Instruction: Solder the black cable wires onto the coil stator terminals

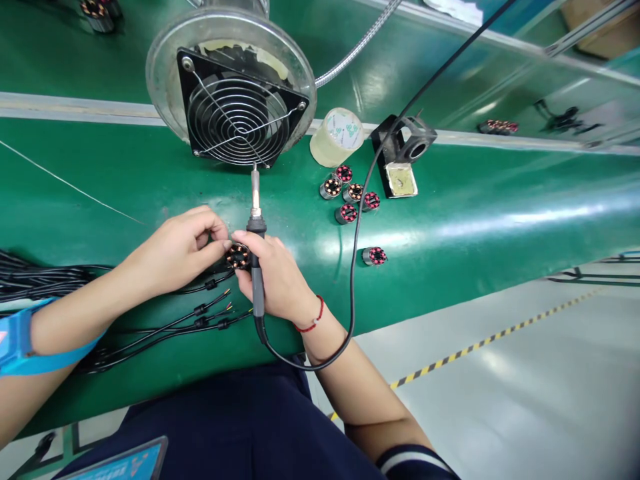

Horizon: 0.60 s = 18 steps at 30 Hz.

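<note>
Our left hand pinches motor stator; our right hand grips soldering iron, fingertips touching stator.

Print on tape roll blurred, no text legible

A single head-worn view looks forward and steeply down from just above the person's lap, close over the green tabletop. It faces the fan at the far edge, tilted, with floor at right.
</note>
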Each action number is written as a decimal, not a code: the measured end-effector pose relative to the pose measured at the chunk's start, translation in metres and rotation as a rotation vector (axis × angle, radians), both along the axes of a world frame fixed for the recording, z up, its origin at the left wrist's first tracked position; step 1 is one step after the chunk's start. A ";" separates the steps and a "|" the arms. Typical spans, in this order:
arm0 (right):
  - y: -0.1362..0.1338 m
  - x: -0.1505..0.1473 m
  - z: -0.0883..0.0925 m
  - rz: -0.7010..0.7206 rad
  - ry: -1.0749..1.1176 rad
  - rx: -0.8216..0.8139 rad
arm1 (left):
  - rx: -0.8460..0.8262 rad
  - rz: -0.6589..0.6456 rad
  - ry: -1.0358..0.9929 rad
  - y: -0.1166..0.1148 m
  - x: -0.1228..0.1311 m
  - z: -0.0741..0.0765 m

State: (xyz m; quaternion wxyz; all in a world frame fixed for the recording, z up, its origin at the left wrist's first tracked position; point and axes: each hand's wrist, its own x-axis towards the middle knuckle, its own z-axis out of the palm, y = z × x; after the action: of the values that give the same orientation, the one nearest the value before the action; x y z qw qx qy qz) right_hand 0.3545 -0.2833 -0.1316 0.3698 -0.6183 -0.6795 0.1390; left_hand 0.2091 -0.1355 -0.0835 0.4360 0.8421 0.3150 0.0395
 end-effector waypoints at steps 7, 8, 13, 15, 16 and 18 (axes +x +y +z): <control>-0.001 0.008 -0.001 0.042 0.237 0.036 | -0.369 0.229 0.017 0.008 0.005 -0.003; -0.001 0.010 -0.001 0.036 0.255 0.035 | -0.415 0.277 0.012 0.008 0.005 -0.002; -0.002 0.013 -0.002 0.011 0.266 0.055 | -0.497 0.171 0.082 0.003 0.003 0.005; -0.003 0.013 -0.002 0.016 0.262 0.050 | -0.479 0.122 0.100 0.002 0.003 0.005; -0.003 0.014 -0.002 0.017 0.258 0.046 | -0.458 0.128 0.102 0.003 0.003 0.004; -0.003 0.017 -0.003 0.004 0.238 0.021 | -0.384 0.138 0.117 0.006 0.000 0.002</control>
State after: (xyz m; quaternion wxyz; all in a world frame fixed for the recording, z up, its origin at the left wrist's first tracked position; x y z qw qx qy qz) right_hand 0.3715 -0.2866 -0.1341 0.4539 -0.5922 -0.6335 0.2051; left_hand 0.2092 -0.1296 -0.0813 0.5656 0.7208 0.3986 -0.0403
